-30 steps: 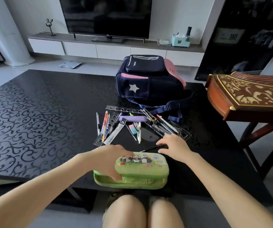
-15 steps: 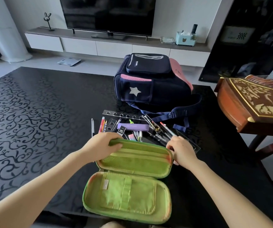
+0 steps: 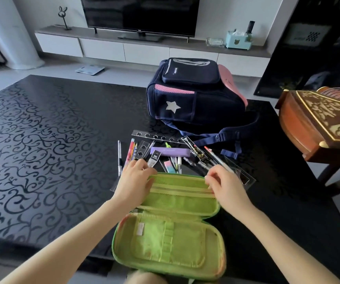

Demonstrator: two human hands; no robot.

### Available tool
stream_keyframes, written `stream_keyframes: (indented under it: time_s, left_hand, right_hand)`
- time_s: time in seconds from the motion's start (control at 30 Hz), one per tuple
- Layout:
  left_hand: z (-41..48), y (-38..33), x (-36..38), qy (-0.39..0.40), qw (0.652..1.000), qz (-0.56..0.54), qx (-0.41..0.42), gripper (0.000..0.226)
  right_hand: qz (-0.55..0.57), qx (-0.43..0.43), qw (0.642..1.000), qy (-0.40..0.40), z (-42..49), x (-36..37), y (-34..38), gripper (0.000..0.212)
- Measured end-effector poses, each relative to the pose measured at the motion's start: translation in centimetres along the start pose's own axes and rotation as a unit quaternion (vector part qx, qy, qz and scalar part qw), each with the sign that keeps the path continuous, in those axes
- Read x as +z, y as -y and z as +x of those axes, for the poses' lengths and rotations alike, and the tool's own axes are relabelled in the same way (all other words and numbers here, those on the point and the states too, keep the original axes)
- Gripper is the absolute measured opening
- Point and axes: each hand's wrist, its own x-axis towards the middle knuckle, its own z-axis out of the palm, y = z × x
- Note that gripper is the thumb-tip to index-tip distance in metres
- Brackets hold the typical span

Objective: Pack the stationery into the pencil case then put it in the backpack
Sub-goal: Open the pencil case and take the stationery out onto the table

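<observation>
A green pencil case (image 3: 171,240) lies wide open at the table's near edge, both halves showing their green lining. My left hand (image 3: 133,182) holds the far left rim of its upper half. My right hand (image 3: 225,185) pinches that half's far right rim by the mesh pocket's zipper. Just beyond the case the stationery is spread out: pens and pencils (image 3: 131,151), clear rulers (image 3: 156,137), a purple box (image 3: 170,151), an eraser (image 3: 169,167). The navy and pink backpack (image 3: 193,93) stands behind them, zipped shut.
The black patterned table (image 3: 42,150) stretches far to the left. A carved wooden instrument (image 3: 320,128) on a stand sits close at the right. The backpack's straps (image 3: 226,138) trail onto the table near the stationery. A TV console stands at the back.
The case went from closed to fully open and flat. Both hands moved from its lid and side to the far rim of the upper half, which now lies further back.
</observation>
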Motion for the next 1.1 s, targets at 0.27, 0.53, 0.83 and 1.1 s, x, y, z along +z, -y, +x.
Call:
stream_keyframes:
  time_s: [0.27, 0.53, 0.83, 1.1]
  left_hand:
    - [-2.0, 2.8, -1.3, 0.004, 0.959, -0.169, -0.228, 0.013]
    - [-2.6, 3.3, -1.2, 0.01, 0.951, -0.163, -0.262, 0.013]
    - [-2.8, 3.2, -1.9, -0.002, 0.942, -0.191, -0.275, 0.056]
    - [-3.3, 3.1, -1.4, -0.025, 0.96, -0.143, -0.241, 0.042]
  right_hand:
    - [-0.032, -0.065, 0.995, 0.069, -0.2, 9.0, 5.8, 0.036]
    - [-0.127, 0.044, 0.991, 0.022, 1.3, 13.8, 10.0, 0.022]
    - [-0.156, 0.084, 0.984, -0.007, 1.1, 13.8, 10.4, 0.013]
    - [-0.229, 0.156, 0.96, -0.031, -1.4, 3.6, 2.9, 0.021]
